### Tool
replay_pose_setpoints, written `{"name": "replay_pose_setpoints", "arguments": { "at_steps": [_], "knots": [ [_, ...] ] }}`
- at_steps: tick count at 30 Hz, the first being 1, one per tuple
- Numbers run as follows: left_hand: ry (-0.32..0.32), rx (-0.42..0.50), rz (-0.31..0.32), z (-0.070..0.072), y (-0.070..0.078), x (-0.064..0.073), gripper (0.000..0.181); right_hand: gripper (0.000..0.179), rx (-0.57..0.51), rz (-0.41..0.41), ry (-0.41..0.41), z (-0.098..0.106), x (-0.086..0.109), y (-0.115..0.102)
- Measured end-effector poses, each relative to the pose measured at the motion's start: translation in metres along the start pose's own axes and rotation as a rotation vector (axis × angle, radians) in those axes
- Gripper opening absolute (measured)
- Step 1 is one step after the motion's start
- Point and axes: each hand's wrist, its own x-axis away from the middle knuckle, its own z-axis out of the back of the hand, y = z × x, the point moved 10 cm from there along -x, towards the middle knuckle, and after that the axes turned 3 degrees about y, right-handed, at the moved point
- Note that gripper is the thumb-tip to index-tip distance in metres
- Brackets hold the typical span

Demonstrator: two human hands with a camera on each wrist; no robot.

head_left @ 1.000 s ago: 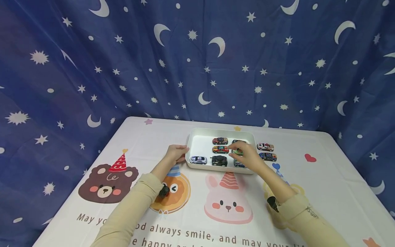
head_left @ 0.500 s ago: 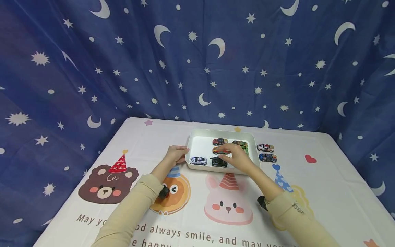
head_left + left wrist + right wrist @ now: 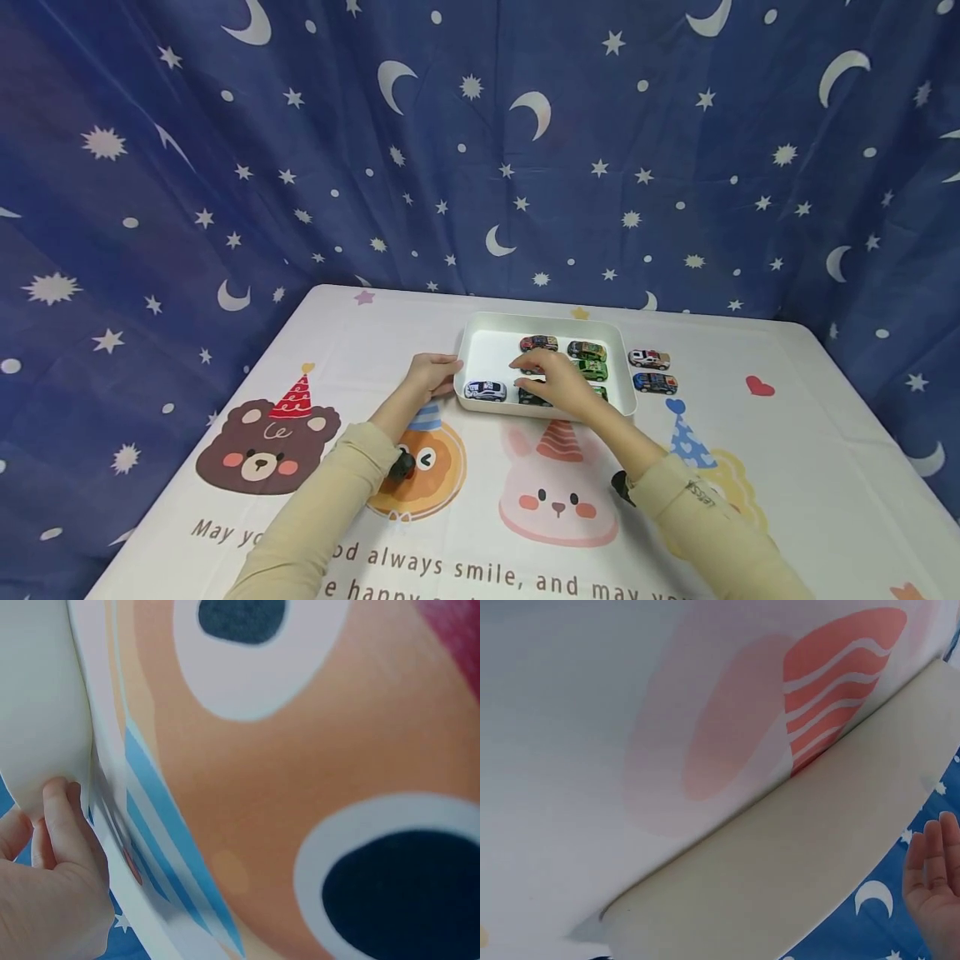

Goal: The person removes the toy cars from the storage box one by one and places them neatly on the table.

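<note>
A white rectangular tray (image 3: 480, 323) holds several toy cars. At its left end, my left hand (image 3: 429, 377) pinches the wall between thumb and fingers; the left wrist view shows this grip on the tray's corner (image 3: 45, 742). My right hand (image 3: 561, 379) hovers over the middle of the tray, thumb and fingers apart, with nothing seen between them. Beneath it, a red and yellow car is mostly hidden and a black toy vehicle (image 3: 531, 395) partly so. A white car (image 3: 485, 391) sits at the front left, and a dark red car (image 3: 538, 343) behind the hand.
Green (image 3: 591, 372) and dark green (image 3: 587, 350) cars stand at the tray's right side. Outside it, a white and red car (image 3: 649, 359) and a blue car (image 3: 655, 383) rest on the printed tablecloth (image 3: 795, 450). A blue starry curtain (image 3: 420, 150) hangs behind the table.
My right hand has moved left, from over the right column of cars to over the middle column, uncovering the green cars. My left hand stays on the tray.
</note>
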Motion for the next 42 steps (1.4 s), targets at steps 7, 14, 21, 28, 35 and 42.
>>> {"name": "replay_pose_setpoints", "arguments": {
  "at_steps": [7,14,21,28,35,42],
  "knots": [
    [0.0,-0.015,-0.01,0.0,0.003,0.001,0.035,0.028,0.093,0.034,-0.07,-0.014,-0.016,-0.004],
    [-0.004,-0.023,-0.002,0.0,0.002,0.001,0.036,0.027,0.117,0.061,-0.13,-0.029,-0.029,-0.008],
    [-0.001,0.001,-0.001,0.001,0.001,-0.001,0.034,0.029,0.057,0.001,-0.146,-0.04,-0.039,0.0],
    [-0.009,-0.002,-0.001,0.0,0.001,0.0,0.034,0.031,0.059,-0.048,-0.194,-0.054,-0.042,0.009],
    [-0.012,-0.009,0.004,-0.001,0.001,0.001,0.035,0.031,0.103,-0.075,-0.222,-0.064,-0.041,0.014],
    [-0.011,-0.016,0.005,-0.001,0.001,0.001,0.035,0.028,0.161,-0.047,-0.221,-0.072,-0.04,0.013]
  ]
}}
